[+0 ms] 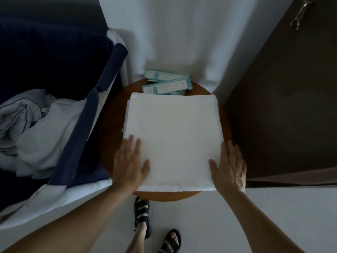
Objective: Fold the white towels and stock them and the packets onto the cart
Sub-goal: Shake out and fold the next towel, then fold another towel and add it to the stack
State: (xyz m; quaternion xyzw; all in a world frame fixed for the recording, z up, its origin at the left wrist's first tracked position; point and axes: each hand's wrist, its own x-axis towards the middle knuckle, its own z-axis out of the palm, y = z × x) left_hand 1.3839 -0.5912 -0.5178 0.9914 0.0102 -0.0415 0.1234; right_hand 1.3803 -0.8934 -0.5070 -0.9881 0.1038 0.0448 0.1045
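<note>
White folded towel (173, 137) lies square at frame centre on round wooden table (109, 128), likely laid flat so the fold can be smoothed; teal-and-white packets (165, 84) sit just above it at the table's far edge; left hand (130, 161) flat on lower-left corner, fingers straight; right hand (230, 164) flat along lower-right edge, fingers straight; both press, neither grips; no cart in view.

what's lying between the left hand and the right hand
The folded white towel, seen in the head view. It fills the whole stretch on the round wooden table; the left hand and right hand rest flat on its near corners.
</note>
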